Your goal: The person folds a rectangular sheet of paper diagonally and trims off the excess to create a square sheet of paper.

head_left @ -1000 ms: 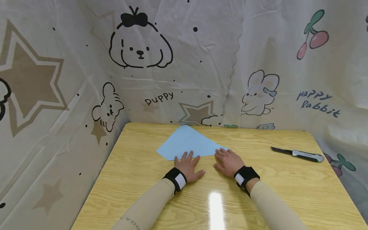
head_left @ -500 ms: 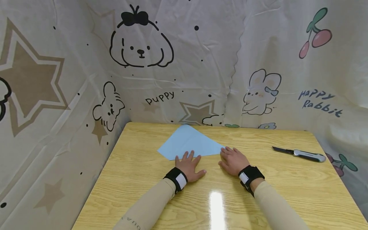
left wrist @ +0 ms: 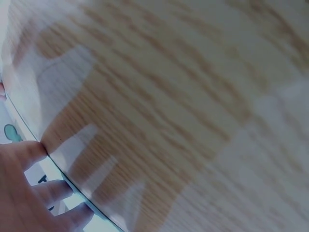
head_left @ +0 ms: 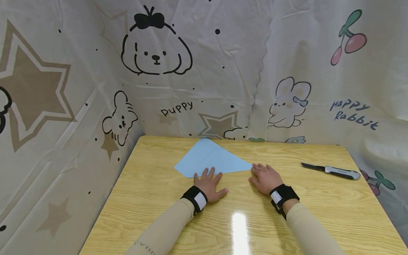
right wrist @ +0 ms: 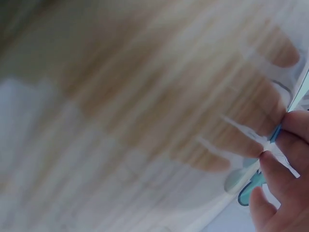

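Note:
A folded sheet of light blue paper (head_left: 210, 156) lies flat on the wooden table (head_left: 159, 219), with a long straight edge toward me and a sharp corner at its right. My left hand (head_left: 208, 186) is spread, its fingertips resting on the paper's near edge. At the right corner, the fingertips of my right hand (head_left: 266, 179) lie extended right at the tip of the paper. The left wrist view shows my left hand (left wrist: 34, 188) touching the table edge-on. Fingers of my right hand (right wrist: 285, 179) meet a thin blue sliver of paper (right wrist: 275, 133) in the right wrist view.
A utility knife (head_left: 331, 171) with its blade out lies at the right of the table. Behind and to the left hangs a pale curtain (head_left: 204, 53) printed with cartoon animals and stars. A bright reflection shows on the near tabletop.
My right hand has slid to the right along the paper's near edge, out to its right corner. The left hand and the paper have stayed in place.

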